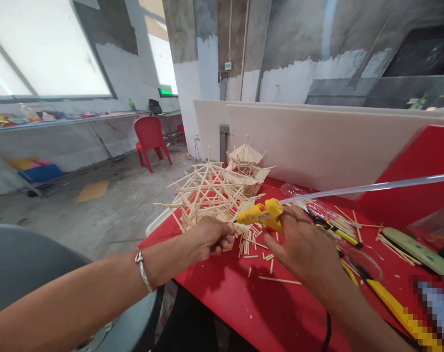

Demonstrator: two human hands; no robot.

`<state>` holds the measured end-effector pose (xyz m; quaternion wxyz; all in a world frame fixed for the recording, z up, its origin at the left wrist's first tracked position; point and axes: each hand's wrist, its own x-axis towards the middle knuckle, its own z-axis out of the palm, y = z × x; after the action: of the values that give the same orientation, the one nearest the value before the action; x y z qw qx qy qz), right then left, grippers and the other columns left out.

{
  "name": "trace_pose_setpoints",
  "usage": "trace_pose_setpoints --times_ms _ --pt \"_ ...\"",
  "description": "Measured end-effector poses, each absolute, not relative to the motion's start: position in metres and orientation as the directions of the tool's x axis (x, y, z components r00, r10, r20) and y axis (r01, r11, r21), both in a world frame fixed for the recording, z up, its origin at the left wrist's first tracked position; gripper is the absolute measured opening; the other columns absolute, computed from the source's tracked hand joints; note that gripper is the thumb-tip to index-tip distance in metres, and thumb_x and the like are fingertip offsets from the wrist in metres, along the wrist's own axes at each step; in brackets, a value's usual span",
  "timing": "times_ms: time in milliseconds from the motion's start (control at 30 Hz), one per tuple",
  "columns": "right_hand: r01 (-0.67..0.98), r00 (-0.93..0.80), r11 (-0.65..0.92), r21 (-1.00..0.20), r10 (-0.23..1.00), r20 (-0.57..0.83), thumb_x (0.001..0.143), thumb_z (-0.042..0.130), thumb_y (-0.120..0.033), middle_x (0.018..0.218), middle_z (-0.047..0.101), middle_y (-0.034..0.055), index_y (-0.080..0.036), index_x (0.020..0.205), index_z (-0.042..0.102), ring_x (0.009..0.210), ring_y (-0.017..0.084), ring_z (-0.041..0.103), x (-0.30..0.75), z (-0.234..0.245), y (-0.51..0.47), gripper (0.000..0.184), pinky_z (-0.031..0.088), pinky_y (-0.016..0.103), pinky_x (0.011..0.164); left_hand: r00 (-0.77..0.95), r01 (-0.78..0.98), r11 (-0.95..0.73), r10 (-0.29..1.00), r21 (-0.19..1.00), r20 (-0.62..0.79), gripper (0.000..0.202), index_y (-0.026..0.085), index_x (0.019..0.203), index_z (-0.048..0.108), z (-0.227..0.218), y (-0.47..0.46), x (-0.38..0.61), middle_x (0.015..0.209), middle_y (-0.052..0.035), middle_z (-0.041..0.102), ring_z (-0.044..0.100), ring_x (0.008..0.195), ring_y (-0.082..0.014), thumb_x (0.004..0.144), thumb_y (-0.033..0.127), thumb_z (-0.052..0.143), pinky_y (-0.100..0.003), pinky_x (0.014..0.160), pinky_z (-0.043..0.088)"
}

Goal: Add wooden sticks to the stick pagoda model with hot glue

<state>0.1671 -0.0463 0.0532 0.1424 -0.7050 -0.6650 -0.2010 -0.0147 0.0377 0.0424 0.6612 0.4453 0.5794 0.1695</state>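
Note:
My right hand (302, 242) is wrapped round a yellow hot glue gun (260, 215), its nozzle pointing left. A long clear glue stick (368, 187) runs out of the gun's back towards the right. My left hand (211, 237) is closed in a pinch close to the nozzle; whatever lies between its fingertips is too small to make out. Just beyond it stands an open frame of thin wooden sticks (207, 188). Behind that frame sits a small wooden-stick pavilion (246, 155) with a pointed roof. Short cut sticks (248, 244) lie scattered between my hands.
On the red table (240, 293), a yellow-and-black cutter (341, 232), clear plastic wrap (298, 191) and a pale green case (421, 252) lie to the right. White boards (317, 146) lean behind. A grey chair (42, 274) stands at left, a red chair (151, 134) farther off.

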Motion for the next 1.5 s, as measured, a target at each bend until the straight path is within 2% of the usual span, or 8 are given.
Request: trace_pose_setpoints --times_ms 133,300,833,1500 --pt "0.994 -0.027 -0.027 0.107 0.879 0.476 0.083 0.055 -0.037 0.088 0.06 0.0013 -0.02 0.092 0.053 0.056 0.012 0.058 0.168 0.058 -0.043 0.019 0.028 0.026 0.048 0.256 0.258 0.624 0.692 0.738 -0.675 0.02 0.012 0.062 0.058 0.045 0.038 -0.013 0.046 0.001 0.053 0.04 0.033 -0.0047 0.08 0.011 0.052 -0.016 0.033 0.024" --pt "0.989 -0.056 -0.017 0.148 0.877 0.478 0.083 0.054 -0.034 0.086 0.058 0.0006 -0.02 0.09 0.052 0.053 0.011 0.055 0.169 0.057 -0.04 0.016 0.025 0.027 0.047 0.249 0.241 0.624 0.701 0.744 -0.668 0.019 0.012 0.062 0.059 0.044 0.038 -0.011 0.043 0.0014 0.053 0.04 0.033 -0.0051 0.08 0.009 0.053 -0.016 0.033 0.023" --pt "0.99 -0.07 0.011 0.139 0.9 0.429 0.084 0.052 -0.031 0.087 0.059 0.0006 -0.02 0.092 0.05 0.058 0.013 0.056 0.165 0.055 -0.034 0.014 0.03 0.028 0.05 0.263 0.207 0.605 0.723 0.769 -0.64 0.016 0.012 0.063 0.059 0.044 0.037 -0.013 0.044 0.0015 0.055 0.042 0.034 -0.005 0.079 0.011 0.055 -0.016 0.033 0.024" --pt "0.985 -0.077 0.003 0.17 0.898 0.433 0.084 0.05 -0.031 0.087 0.06 0.0018 -0.02 0.092 0.052 0.059 0.013 0.056 0.168 0.054 -0.035 0.014 0.029 0.028 0.051 0.271 0.189 0.627 0.707 0.756 -0.654 0.018 0.012 0.061 0.058 0.043 0.039 -0.013 0.044 0.001 0.055 0.041 0.032 -0.0048 0.078 0.008 0.054 -0.016 0.032 0.024"
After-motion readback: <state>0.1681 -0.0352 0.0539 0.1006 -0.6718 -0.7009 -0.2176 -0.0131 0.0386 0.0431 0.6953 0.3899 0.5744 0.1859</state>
